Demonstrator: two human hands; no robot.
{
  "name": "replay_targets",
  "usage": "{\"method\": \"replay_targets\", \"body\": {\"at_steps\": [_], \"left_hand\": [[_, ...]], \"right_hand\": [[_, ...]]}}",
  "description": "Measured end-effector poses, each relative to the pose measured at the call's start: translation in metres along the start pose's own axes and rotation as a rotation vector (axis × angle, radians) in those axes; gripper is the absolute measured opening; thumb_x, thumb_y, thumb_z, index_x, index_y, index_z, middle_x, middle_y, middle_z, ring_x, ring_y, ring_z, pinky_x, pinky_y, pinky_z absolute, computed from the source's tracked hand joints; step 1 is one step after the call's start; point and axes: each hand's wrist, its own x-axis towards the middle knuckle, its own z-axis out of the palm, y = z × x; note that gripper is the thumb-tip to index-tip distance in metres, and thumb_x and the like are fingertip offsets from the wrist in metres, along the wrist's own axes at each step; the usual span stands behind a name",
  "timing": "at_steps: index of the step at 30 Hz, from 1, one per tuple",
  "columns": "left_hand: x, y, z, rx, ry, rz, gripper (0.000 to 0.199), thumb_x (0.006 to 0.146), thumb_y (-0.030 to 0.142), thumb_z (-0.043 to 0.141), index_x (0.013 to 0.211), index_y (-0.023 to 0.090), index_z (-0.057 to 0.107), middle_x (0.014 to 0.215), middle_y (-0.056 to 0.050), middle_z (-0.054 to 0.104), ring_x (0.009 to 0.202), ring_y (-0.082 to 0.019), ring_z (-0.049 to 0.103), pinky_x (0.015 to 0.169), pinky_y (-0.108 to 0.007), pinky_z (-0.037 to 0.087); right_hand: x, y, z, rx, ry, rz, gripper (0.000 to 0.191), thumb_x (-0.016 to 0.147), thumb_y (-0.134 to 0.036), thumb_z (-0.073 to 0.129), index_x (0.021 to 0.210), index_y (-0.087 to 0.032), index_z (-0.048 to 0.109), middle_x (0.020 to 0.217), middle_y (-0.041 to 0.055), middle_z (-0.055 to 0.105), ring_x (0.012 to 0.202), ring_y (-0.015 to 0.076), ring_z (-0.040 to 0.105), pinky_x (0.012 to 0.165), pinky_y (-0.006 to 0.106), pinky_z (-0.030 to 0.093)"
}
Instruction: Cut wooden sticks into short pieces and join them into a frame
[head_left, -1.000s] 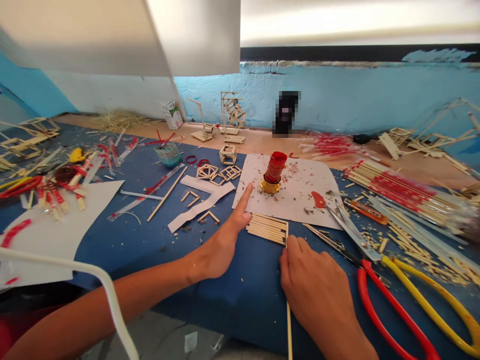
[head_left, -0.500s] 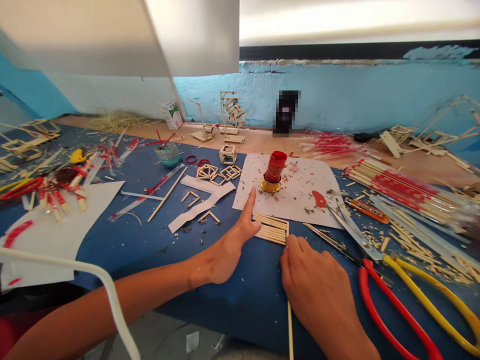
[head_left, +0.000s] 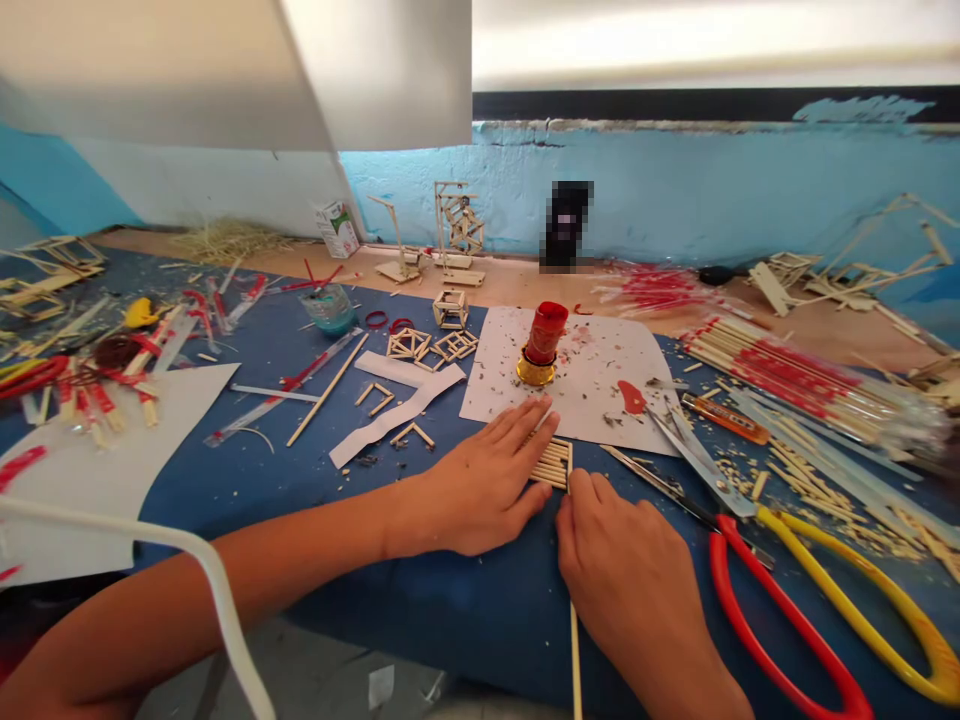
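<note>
A small row of short wooden sticks (head_left: 553, 470) lies side by side on the blue table cover. My left hand (head_left: 487, 485) rests flat over its left part, fingers stretched out toward the white paper. At the right end of the row, my right hand (head_left: 626, 560) is closed around a long thin wooden stick (head_left: 576, 655), whose lower end runs toward the table's front edge. The stick's upper end lies against the row's right side; my fingertips partly hide it. Beyond my left fingers, a red candle (head_left: 548, 330) stands on a gold base on the paper (head_left: 607, 400).
Large scissors (head_left: 724, 490) with red and yellow handles lie right of my right hand, alongside pointed tweezers (head_left: 660, 475) and an orange cutter (head_left: 726, 418). Packed sticks (head_left: 787, 370) lie farther right. White paper strips (head_left: 405, 420) and small stick frames (head_left: 409, 344) are to the left.
My left hand has turned from edge-on to palm down and moved right, now covering much of the stick row. My right hand keeps its grip on the long stick. The view has shifted slightly.
</note>
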Motion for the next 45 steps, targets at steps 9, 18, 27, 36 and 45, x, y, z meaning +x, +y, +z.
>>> {"method": "replay_targets", "body": {"at_steps": [9,18,27,36,45], "left_hand": [[0.004,0.014,0.010,0.031,-0.099,-0.034,0.072,0.103,0.038,0.034,0.162,0.002,0.014,0.169,-0.018,0.001,0.158,-0.024,-0.004,0.130,-0.044,0.007],[0.006,0.013,0.013,0.037,-0.081,-0.004,0.070,0.103,0.037,0.033,0.161,0.002,0.017,0.169,-0.019,0.005,0.158,-0.026,0.000,0.130,-0.044,0.008],[0.006,0.015,0.015,0.047,-0.080,-0.010,0.072,0.102,0.036,0.033,0.161,0.001,0.015,0.169,-0.020,0.004,0.158,-0.026,-0.001,0.130,-0.045,0.006],[0.009,0.014,0.005,-0.143,-0.107,-0.074,0.077,0.096,0.034,0.035,0.162,0.004,0.010,0.170,-0.012,0.002,0.159,-0.018,0.000,0.131,-0.043,0.009],[0.009,0.016,0.013,0.025,-0.112,-0.041,0.074,0.099,0.035,0.036,0.162,0.003,0.013,0.170,-0.015,-0.001,0.158,-0.022,-0.005,0.130,-0.042,0.004]], "right_hand": [[-0.001,0.002,-0.002,-0.022,0.020,-0.060,0.017,0.093,-0.011,0.051,0.081,-0.023,0.047,0.071,0.0014,0.060,0.060,0.0202,0.062,0.061,0.035,0.024],[-0.003,0.004,-0.003,-0.035,0.059,-0.059,0.020,0.094,-0.014,0.051,0.078,-0.024,0.045,0.065,-0.0006,0.056,0.055,0.0203,0.057,0.059,0.035,0.023],[-0.002,0.004,-0.004,-0.084,0.065,-0.182,0.026,0.088,0.000,0.051,0.078,-0.023,0.044,0.068,0.0006,0.056,0.058,0.0220,0.059,0.062,0.035,0.027],[-0.006,0.006,0.000,-0.068,0.054,-0.108,0.021,0.095,-0.010,0.049,0.079,-0.023,0.044,0.067,-0.0004,0.057,0.057,0.0195,0.059,0.059,0.035,0.026],[-0.016,0.008,-0.013,0.017,0.061,0.044,0.021,0.095,-0.018,0.050,0.075,-0.025,0.049,0.064,0.0018,0.062,0.055,0.0234,0.063,0.055,0.033,0.030]]}}
